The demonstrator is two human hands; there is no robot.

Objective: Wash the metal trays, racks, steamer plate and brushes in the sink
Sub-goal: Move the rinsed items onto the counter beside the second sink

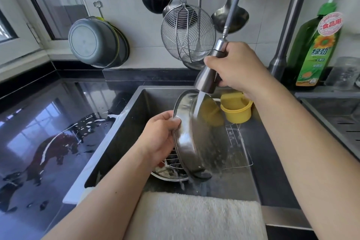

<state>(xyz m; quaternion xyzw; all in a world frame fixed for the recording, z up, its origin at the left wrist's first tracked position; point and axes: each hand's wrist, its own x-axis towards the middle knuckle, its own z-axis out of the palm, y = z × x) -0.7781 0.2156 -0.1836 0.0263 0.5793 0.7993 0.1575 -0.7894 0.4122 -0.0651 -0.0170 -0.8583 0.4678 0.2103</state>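
Over sink, tilted tray under spray

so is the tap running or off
Running: a stream of water pours from the spray head in the right hand onto the tilted round tray.

Polished metal, glossy black stone, matt plastic and rough cloth

The round metal tray is smooth steel, shiny and wet, mirroring the yellow cup; the spray head is brushed dark metal on a ribbed chrome hose; the sink walls look dull, satin grey metal; a thin wire rack gleams bright — so do the hanging wire skimmer and ladles; the yellow cup is smooth matt plastic; the table is black and highly glossy, reflecting the window; the towel is pale, nubbly cloth — rough; the green bottle is glossy plastic.
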